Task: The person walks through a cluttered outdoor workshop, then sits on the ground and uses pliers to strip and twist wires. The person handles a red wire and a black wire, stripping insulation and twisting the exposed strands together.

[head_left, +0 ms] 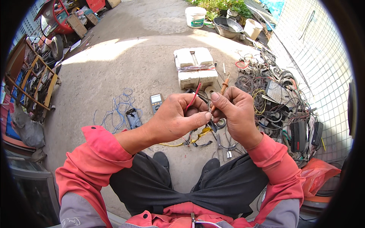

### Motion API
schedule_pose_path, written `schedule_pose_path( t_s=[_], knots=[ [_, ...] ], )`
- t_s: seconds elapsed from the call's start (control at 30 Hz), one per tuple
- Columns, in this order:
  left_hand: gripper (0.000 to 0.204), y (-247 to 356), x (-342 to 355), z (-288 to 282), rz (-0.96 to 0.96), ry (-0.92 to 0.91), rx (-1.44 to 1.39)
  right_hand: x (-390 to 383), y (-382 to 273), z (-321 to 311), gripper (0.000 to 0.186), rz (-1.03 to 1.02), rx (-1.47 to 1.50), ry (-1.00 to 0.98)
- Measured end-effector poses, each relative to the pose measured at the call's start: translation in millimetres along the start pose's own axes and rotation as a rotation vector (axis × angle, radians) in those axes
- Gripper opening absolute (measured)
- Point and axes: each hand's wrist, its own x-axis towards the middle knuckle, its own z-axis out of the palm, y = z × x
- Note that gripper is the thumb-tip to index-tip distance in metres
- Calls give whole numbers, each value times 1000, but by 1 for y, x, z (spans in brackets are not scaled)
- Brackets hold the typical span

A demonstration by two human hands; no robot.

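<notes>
My left hand (188, 114) is closed with a red wire (195, 93) standing up from its fingers. Beside it my right hand (234, 110) grips an orange-brown pencil-shaped probe (225, 84), upper tip pointing up; the fingertips of both hands meet, partly hiding what lies between them. Below and behind my hands, on the concrete, lie a gray-and-yellow multimeter (156, 102), an opened blue casing (133, 118) with loose blue wires (118, 110), yellow and black wiring (204, 133) and a roll of tape (221, 123). A white block (195, 68) wrapped with cord stands ahead.
A dense cable heap (277, 102) lies right beside a tiled wall (323, 76). Red plastic bag (319, 178) at lower right. Buckets (195, 15) and a metal basin (228, 26) stand ahead. A scrap-laden wooden frame (40, 79) and red vehicle (57, 17) are left.
</notes>
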Motion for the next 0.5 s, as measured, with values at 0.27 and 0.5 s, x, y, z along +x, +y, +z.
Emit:
schedule_pose_path(
  t_s=[0.27,0.5],
  knots=[
    [12,4,1,1,-17,1,86,0,1,-1,23,-70,-15,-35],
    [12,2,2,0,27,18,95,2,2,-5,18,-55,54,-80]
  ],
)
